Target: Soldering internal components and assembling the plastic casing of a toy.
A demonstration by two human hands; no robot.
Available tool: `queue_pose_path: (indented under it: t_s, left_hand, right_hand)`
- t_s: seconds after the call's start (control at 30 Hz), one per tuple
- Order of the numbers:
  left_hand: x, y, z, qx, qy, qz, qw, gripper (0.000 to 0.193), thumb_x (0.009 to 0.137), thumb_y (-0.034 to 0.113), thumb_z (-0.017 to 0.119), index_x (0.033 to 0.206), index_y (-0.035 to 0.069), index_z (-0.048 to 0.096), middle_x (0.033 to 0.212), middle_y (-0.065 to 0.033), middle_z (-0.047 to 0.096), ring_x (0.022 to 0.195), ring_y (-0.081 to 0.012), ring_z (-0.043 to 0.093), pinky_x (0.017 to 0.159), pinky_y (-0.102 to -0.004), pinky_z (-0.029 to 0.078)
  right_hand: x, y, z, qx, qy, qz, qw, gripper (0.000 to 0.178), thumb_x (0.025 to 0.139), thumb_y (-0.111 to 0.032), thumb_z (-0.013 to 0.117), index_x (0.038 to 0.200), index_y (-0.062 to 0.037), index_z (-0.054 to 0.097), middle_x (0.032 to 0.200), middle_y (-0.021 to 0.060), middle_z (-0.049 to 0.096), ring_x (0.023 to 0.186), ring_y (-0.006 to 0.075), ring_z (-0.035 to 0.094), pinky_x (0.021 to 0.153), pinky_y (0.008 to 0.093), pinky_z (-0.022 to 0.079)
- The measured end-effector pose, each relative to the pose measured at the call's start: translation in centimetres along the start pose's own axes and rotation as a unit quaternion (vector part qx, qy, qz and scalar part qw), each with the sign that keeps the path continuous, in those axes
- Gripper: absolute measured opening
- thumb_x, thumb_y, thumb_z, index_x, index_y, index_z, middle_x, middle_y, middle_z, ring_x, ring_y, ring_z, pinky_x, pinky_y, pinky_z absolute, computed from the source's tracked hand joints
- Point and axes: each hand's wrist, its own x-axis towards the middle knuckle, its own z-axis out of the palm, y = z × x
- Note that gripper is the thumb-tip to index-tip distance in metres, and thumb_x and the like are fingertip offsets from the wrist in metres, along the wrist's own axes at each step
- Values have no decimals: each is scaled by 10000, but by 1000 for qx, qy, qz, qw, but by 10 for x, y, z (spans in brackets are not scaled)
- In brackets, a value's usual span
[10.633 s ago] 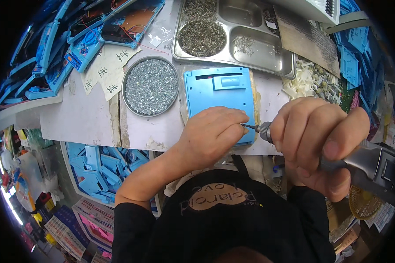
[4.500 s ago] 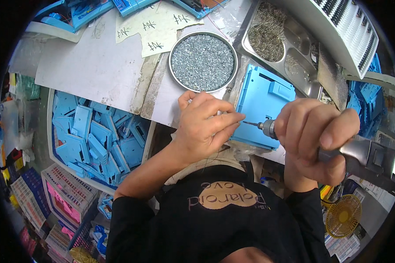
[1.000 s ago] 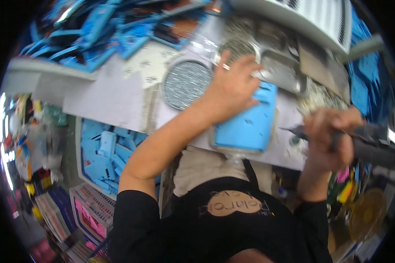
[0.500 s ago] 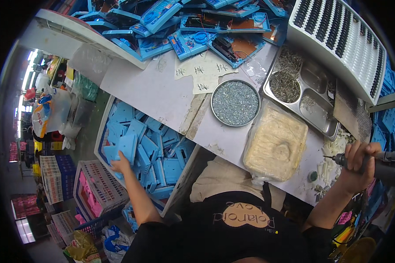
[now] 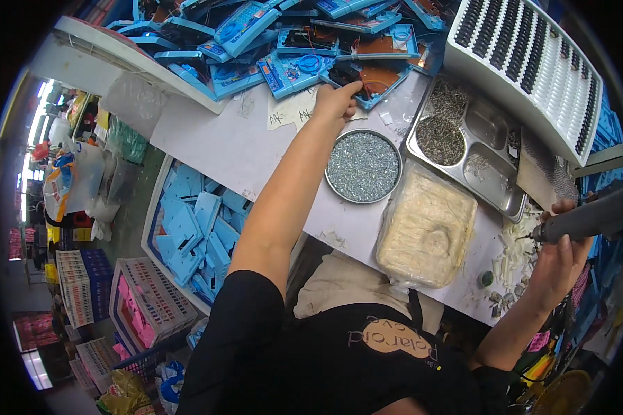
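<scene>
My left hand reaches over the table to the near edge of the pile. Its fingers are closed on the corner of an open blue plastic case, which shows a brown circuit board and thin wires inside. At the right, my right hand holds a dark grey electric screwdriver, its bit pointing left above scattered pale plastic pieces. Several more blue cases lie heaped at the back. A round tin of small silvery screws sits just nearer than my left hand.
A bagged yellowish block lies at the table's near edge. Behind it is a steel compartment tray with small metal parts. A white rack with rows of black pieces stands back right. Left of me is a crate of blue shells.
My left hand has left the crate of blue shells and moved up and right to the open case. The screwdriver has shifted slightly, and my right hand's grip has dropped below it.
</scene>
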Motion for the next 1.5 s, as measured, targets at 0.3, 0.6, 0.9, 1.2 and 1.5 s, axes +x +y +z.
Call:
queue_pose_path:
  t_s: [0.3,0.6,0.9,1.2,1.5]
  left_hand:
    - [-140,3,-51,-50,-182,54,980,394,983,215,583,1267,-58,597,1118,-121,700,999,-190,677,886,-332,539]
    - [-205,1,7,134,-464,-4,875,616,983,228,588,1503,-67,440,1457,-179,558,1311,-233,555,1129,-352,395]
    - [-160,-22,59,365,-412,155,820,320,969,231,678,1203,15,699,1099,-84,710,921,-167,680,783,-312,538]
    - [-137,-53,77,465,-191,514,695,223,855,181,766,1011,28,724,971,-110,651,913,-299,653,803,-395,528]
    - [-237,-61,33,436,-321,396,742,195,831,140,758,976,39,677,925,-119,618,864,-308,624,730,-398,501]
  right_hand:
    - [-43,0,-6,-99,-23,-127,987,311,974,-49,542,1261,70,562,1128,223,638,977,290,671,834,377,569]
    - [-49,65,43,388,-231,434,780,630,1072,-460,482,1399,77,517,1280,188,655,1165,229,640,1048,375,494]
    - [-74,60,42,-239,-97,173,950,399,1007,-116,609,1374,30,559,1138,174,691,999,251,676,887,334,529]
    - [-67,86,49,-508,-83,-115,850,279,841,-59,710,1119,-41,698,914,122,621,897,306,539,819,402,444]
    - [-60,74,66,-501,-192,-87,839,108,802,-187,774,862,-118,717,765,31,644,760,260,583,741,397,398]
